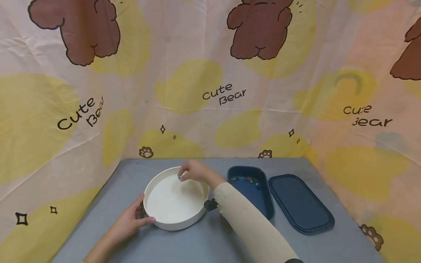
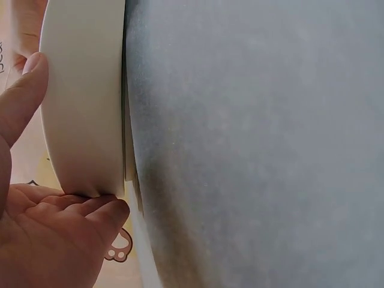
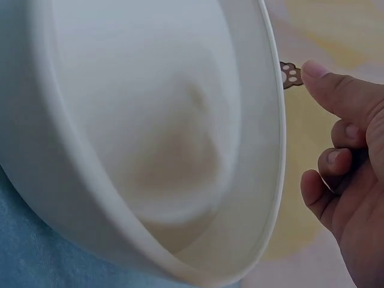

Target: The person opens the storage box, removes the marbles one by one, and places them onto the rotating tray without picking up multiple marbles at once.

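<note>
A round white tray (image 1: pixel 174 197) with a low wall lies on the table. My left hand (image 1: pixel 133 217) grips its left side, thumb near the rim and fingers against the outer wall, as the left wrist view also shows in the hand (image 2: pixel 60 228). Above the tray's far part, my right hand (image 1: pixel 194 171) pinches a small blue bead (image 1: pixel 179 177) between thumb and fingertips. In the right wrist view the hand (image 3: pixel 351 162) is beside the tray's rim, its other fingers curled; the bead is not visible there.
Right of the tray stands a dark blue rectangular container (image 1: pixel 253 197) with several small coloured beads (image 1: pixel 251 180) along its far end. Its matching lid (image 1: pixel 300 202) lies flat farther right. A patterned cloth (image 1: pixel 210 120) hangs behind the grey table (image 1: pixel 184 244).
</note>
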